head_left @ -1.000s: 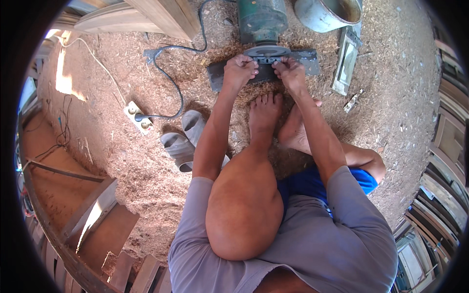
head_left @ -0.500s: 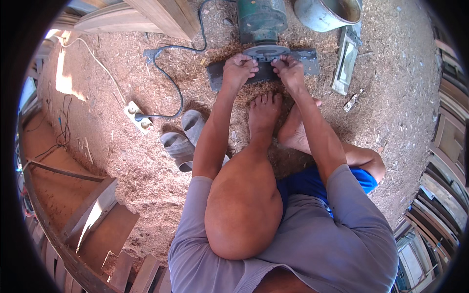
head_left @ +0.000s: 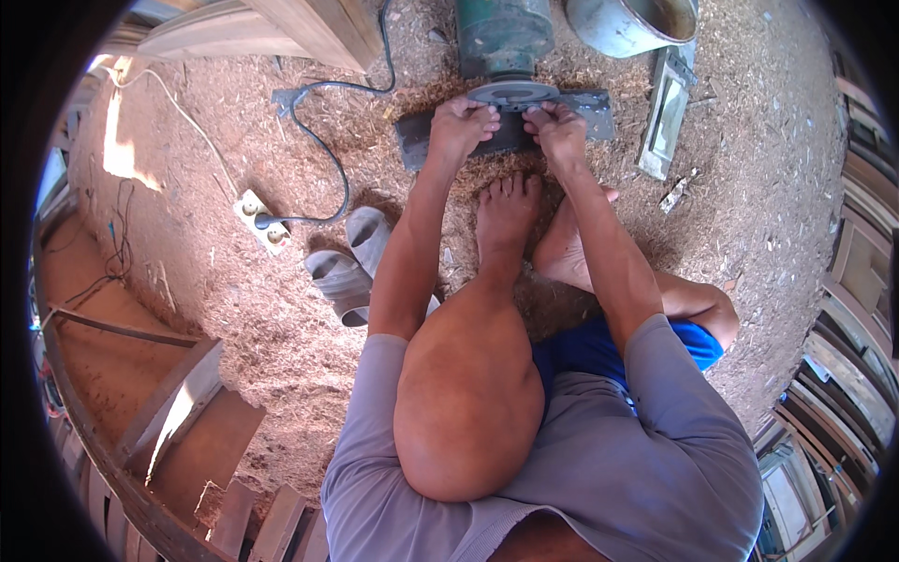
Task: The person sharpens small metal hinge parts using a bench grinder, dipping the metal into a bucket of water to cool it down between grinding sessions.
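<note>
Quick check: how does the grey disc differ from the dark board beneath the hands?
The grey disc is round; the dark board is long and straight-edged. The disc is narrower than the board. The disc sits at the green machine's end, while the board lies beneath the left hand and right hand. Both are near the fingers.

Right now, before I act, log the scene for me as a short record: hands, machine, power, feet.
Left hand: pinching the left end of a small metal piece
Right hand: pinching its right end
Machine: green motor with grey disc; spinning or not, cannot tell
Power: dark plug in pale power strip
Feet: bare; grey sandals left of the left forearm
</note>
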Demonstrator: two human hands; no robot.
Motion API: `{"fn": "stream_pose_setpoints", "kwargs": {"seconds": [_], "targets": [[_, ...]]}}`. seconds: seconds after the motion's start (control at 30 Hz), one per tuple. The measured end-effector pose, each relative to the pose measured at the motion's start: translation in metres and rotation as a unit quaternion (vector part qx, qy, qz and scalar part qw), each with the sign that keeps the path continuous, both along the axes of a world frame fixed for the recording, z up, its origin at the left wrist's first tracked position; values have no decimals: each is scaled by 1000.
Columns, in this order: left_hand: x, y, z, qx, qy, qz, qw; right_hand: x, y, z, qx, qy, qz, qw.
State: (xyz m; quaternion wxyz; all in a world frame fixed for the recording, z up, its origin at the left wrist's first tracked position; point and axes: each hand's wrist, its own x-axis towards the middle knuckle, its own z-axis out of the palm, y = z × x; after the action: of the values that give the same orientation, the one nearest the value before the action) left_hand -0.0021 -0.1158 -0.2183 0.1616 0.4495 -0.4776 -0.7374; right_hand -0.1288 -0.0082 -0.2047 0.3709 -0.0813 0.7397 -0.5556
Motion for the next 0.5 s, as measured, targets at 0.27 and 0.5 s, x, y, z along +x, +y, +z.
{"fn": "stream_pose_setpoints", "kwargs": {"seconds": [0.27,0.5], "targets": [[1,1,-6,3,15,43,999,3,-3,-10,-38,11,-13,999],[9,-1,-4,8,19,45,999,7,-8,-14,-25,31,3,999]]}}
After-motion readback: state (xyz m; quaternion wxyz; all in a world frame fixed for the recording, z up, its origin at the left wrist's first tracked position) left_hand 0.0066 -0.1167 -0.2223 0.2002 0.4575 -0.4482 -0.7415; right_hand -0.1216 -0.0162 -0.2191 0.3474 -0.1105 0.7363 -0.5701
